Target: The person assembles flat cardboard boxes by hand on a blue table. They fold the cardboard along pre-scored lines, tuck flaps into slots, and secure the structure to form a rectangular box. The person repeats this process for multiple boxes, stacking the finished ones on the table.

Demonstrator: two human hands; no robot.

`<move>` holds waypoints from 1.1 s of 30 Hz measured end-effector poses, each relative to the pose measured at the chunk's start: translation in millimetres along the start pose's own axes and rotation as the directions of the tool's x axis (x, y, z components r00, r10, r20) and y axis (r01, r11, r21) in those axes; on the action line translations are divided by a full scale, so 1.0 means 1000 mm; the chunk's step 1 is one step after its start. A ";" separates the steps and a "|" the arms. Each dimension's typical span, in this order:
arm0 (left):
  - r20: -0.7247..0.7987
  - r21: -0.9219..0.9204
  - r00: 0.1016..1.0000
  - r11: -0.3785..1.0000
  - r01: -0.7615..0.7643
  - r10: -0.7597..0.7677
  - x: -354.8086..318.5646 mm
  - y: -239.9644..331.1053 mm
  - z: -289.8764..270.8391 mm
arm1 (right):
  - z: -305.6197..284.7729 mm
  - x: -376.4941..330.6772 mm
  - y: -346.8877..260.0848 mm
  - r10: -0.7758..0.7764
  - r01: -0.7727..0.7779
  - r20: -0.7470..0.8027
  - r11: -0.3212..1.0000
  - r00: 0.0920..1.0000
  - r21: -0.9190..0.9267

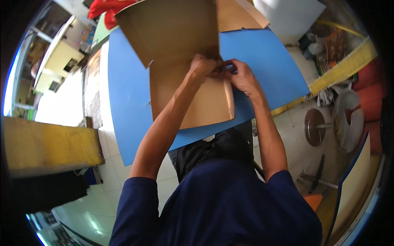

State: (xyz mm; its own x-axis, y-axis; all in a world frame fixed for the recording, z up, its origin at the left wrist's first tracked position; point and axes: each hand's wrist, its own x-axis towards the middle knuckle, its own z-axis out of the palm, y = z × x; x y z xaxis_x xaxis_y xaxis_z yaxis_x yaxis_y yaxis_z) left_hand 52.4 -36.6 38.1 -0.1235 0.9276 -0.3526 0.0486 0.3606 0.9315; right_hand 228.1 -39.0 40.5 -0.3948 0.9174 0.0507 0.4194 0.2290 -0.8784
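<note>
An unfolded brown cardboard box lies before me, its lid panel raised at the far side. Inside the far right corner of the base, my left hand is closed, its bent fingers pinching the cardboard there. From outside the same corner, my right hand closes on the right side wall, thumb and fingers together. The two hands nearly touch, and the fingertips partly hide the corner. Along the right edge the side wall stands up.
The box rests on a blue tabletop. Another brown cardboard piece lies beyond it at the far edge, near red cloth. To the right stand a round brown stool and a pale plastic chair; a yellow ledge is at left.
</note>
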 end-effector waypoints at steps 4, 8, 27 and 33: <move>-0.198 0.376 0.890 0.870 -0.318 0.411 -0.078 0.037 -0.006 | -0.022 0.022 0.016 0.042 -0.055 -0.139 0.994 0.989 -0.092; -0.643 0.278 0.622 0.892 -0.356 0.448 -0.103 -0.003 -0.054 | -0.043 0.041 0.037 -0.074 0.043 -0.150 0.979 0.986 -0.197; -0.272 0.355 0.877 0.889 -0.291 0.396 -0.049 -0.045 -0.109 | 0.049 0.098 0.007 -0.189 0.246 0.282 0.952 0.941 -0.183; -0.160 0.306 0.928 0.911 -0.277 0.336 -0.066 -0.036 -0.117 | 0.093 0.092 -0.069 0.140 -0.141 0.440 0.990 0.887 -0.031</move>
State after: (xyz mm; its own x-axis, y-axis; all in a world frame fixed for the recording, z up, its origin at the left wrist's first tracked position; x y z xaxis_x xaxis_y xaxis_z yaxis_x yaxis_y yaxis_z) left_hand -56.9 -122.2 38.7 -0.2573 0.9663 -0.0003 0.3814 0.1019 0.9188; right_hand 86.7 -0.9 61.9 -0.6511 0.7027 -0.2870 0.4957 0.1073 -0.8619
